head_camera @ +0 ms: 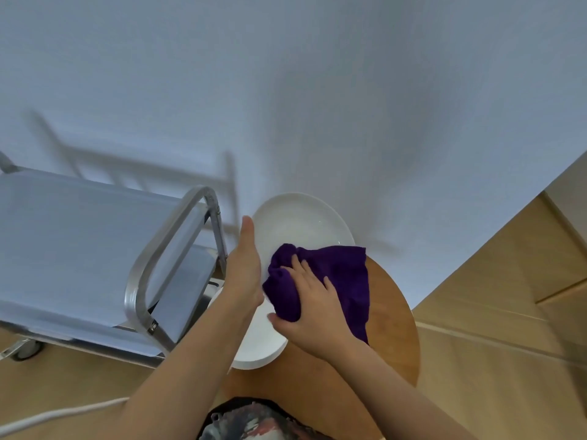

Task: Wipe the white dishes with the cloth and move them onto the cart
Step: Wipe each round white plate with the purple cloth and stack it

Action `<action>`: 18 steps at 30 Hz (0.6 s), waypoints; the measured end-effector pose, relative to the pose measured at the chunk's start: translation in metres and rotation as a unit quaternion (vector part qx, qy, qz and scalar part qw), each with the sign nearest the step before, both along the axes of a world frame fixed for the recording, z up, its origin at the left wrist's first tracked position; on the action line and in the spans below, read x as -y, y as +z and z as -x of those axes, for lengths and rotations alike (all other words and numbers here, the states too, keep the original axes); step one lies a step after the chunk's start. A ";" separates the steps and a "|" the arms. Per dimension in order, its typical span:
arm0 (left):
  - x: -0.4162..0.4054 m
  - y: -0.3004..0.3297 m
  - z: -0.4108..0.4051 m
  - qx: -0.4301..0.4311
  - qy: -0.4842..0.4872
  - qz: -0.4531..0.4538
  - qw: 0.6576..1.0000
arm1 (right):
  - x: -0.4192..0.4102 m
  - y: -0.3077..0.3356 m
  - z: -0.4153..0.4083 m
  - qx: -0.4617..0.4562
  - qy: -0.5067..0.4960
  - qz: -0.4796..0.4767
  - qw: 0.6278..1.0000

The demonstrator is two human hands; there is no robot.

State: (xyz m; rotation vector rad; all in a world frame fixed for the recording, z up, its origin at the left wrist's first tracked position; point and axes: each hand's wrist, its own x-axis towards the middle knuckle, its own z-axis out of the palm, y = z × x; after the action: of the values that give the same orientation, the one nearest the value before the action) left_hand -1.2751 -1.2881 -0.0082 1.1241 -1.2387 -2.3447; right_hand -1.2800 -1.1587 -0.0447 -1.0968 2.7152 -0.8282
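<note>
Dishes are being handled at the centre of the frame, on a round wooden table (394, 315) whose curved edge is showing at lower right. A large white plate (298, 223) is being held tilted above the table, its upper rim lying against the pale wall (286, 74) in the picture. The left hand (244, 268) is being kept flat, fingers straight and pressed together, against the plate's left edge. A purple cloth (343, 274) is being pressed onto the plate's lower right part by the right hand (309, 308), its fingers spread over bunched fabric while the thumb is curled round the lower fold. A second white dish (260, 347) is sitting below the hands, overhanging the table's left edge. The cart (79, 249) is standing at left of the frame, its metal handle (165, 258) lying just beside the left hand; its top shelf is presenting a bare grey surface. Wooden floor (508, 296) is being shown at right, beyond the table edge. A white cable (63, 414) is lying at lower left.
</note>
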 end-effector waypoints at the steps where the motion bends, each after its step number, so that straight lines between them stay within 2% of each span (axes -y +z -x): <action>1: 0.002 0.002 0.002 -0.004 -0.001 -0.016 1.000 | 0.000 0.003 0.000 -0.010 -0.005 0.017 1.000; 3: 0.005 0.007 0.004 -0.005 -0.022 -0.029 0.999 | -0.001 0.011 0.000 -0.038 -0.013 0.063 0.997; 5: 0.006 0.013 0.005 -0.005 -0.059 -0.004 0.998 | -0.001 0.023 -0.003 -0.038 -0.034 0.098 0.994; 6: 0.008 0.016 0.006 -0.008 -0.091 0.026 0.995 | -0.002 0.029 -0.002 -0.020 -0.053 0.115 0.992; 8: 0.012 0.023 0.004 -0.013 -0.181 0.109 0.977 | -0.007 0.045 0.004 0.090 -0.115 0.178 0.973; 9: 0.014 0.026 0.003 -0.016 -0.221 0.151 0.963 | -0.011 0.054 0.010 0.174 -0.157 0.230 0.945; 10: 0.015 0.027 0.002 -0.017 -0.242 0.183 0.953 | -0.017 0.062 0.017 0.267 -0.187 0.302 0.896; 11: 0.017 0.025 0.001 -0.016 -0.232 0.208 0.950 | -0.023 0.067 0.024 0.352 -0.198 0.382 0.831; 13: 0.021 0.011 0.001 0.022 -0.149 0.260 0.954 | -0.034 0.070 0.033 0.467 -0.187 0.482 0.717; 14: 0.021 0.001 -0.001 0.050 -0.115 0.263 0.957 | -0.037 0.069 0.035 0.499 -0.180 0.504 0.682; 15: 0.020 -0.007 -0.005 0.063 -0.101 0.223 0.967 | -0.039 0.067 0.035 0.521 -0.173 0.517 0.657; 17: 0.016 -0.020 -0.010 0.048 -0.101 0.045 0.993 | -0.043 0.061 0.035 0.544 -0.167 0.536 0.623; 18: 0.014 -0.025 -0.010 0.035 -0.076 -0.014 0.996 | -0.045 0.058 0.035 0.551 -0.169 0.540 0.614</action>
State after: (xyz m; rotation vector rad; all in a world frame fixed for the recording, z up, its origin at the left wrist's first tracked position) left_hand -1.2647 -1.3025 -0.0328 1.1673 -1.3651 -2.4582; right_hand -1.3148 -1.1136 0.0132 0.1412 1.1639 -2.2899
